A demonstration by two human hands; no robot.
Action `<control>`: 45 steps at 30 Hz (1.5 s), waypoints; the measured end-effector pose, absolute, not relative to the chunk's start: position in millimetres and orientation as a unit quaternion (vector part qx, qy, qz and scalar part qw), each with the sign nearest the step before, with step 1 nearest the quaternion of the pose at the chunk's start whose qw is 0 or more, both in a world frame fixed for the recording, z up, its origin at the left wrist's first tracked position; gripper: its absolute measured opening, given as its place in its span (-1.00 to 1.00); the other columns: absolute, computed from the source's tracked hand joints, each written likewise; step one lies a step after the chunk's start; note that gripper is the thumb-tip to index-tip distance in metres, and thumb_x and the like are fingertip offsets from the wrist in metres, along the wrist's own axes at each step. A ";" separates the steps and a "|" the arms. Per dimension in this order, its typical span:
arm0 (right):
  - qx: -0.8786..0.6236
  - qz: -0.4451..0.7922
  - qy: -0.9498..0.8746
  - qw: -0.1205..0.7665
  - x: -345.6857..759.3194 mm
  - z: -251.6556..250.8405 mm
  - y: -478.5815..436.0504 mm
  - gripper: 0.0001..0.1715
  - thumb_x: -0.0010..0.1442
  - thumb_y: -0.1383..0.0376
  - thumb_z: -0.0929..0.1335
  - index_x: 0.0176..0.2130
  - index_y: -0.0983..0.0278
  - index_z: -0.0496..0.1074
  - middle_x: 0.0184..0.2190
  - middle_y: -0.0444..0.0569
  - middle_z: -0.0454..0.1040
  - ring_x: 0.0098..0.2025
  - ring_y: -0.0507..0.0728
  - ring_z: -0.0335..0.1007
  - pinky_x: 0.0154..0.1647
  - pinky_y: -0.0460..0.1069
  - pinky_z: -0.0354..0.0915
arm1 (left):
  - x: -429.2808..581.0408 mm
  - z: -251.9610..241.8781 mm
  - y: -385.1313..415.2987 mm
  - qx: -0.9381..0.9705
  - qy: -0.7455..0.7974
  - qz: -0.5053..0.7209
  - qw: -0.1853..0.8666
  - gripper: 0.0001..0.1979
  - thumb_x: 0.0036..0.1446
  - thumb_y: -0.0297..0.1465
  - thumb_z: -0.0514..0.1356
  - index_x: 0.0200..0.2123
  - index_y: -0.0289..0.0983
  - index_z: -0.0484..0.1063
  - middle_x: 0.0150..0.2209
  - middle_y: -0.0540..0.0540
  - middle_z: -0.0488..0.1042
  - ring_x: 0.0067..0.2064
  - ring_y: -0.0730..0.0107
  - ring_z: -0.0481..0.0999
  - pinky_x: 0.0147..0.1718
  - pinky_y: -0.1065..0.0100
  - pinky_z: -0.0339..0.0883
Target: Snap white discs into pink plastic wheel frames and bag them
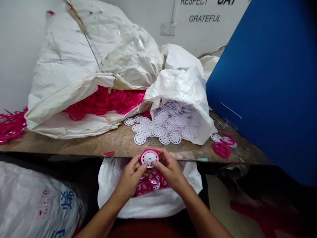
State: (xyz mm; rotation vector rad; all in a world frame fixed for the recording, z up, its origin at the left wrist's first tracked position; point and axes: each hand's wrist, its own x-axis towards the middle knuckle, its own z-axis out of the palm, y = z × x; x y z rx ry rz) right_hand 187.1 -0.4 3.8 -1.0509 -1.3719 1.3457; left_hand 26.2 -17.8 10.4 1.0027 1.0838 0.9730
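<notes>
A round white slotted disc with a pink rim (150, 158) is gripped between both hands, just in front of the table edge. My left hand (135, 172) pinches its left side, and my right hand (167, 167) holds its right side with the thumb on the white face. Beneath the hands, an open white sack (123, 206) contains several pink and white discs (155, 178). On the table beyond, loose white discs (158, 127) spill from another white sack (183, 81). Pink wheel-shaped parts (109, 100) fill the mouth of a large sack on the left.
The wooden table (81, 145) runs across the view. At right lie a few pink and white pieces (221, 149) near a blue panel (267, 82). Pink scraps (12, 125) are piled at far left. A printed white sack (32, 201) stands at lower left.
</notes>
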 end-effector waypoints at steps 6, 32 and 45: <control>-0.431 0.503 -0.620 0.421 188.7 11.4 -8.8 -0.67 0.14 0.28 0.35 -0.05 0.19 0.34 -0.28 -0.10 0.49 -0.23 0.09 0.43 -0.20 -0.03 0.34 | 20.9 6.7 -24.7 0.458 0.469 0.395 0.644 -0.60 0.10 -0.23 0.18 -0.02 -0.27 0.35 -0.30 -0.09 0.54 -0.34 0.32 0.53 -0.31 0.37 0.38; -0.613 -0.111 -0.719 0.308 289.1 -49.4 80.7 -0.44 0.28 0.00 0.09 -0.04 0.26 0.41 -0.15 0.01 0.55 -0.18 0.21 0.52 -0.21 0.08 0.44 | -75.5 7.6 252.8 0.578 0.640 0.439 0.252 -0.64 -0.13 -0.48 0.27 -0.17 -0.35 0.46 -0.40 -0.10 0.53 -0.36 0.33 0.49 -0.34 0.38 0.31; -0.715 0.006 -0.558 0.422 278.4 -26.4 70.3 -0.34 0.14 -0.11 0.15 -0.09 0.30 0.44 -0.16 0.14 0.52 -0.14 0.34 0.45 -0.14 0.17 0.32 | -103.4 26.8 102.0 0.659 0.589 0.448 0.135 -0.79 0.08 -0.40 0.17 -0.19 -0.18 0.52 -0.23 -0.09 0.47 -0.13 0.24 0.37 -0.07 0.22 0.20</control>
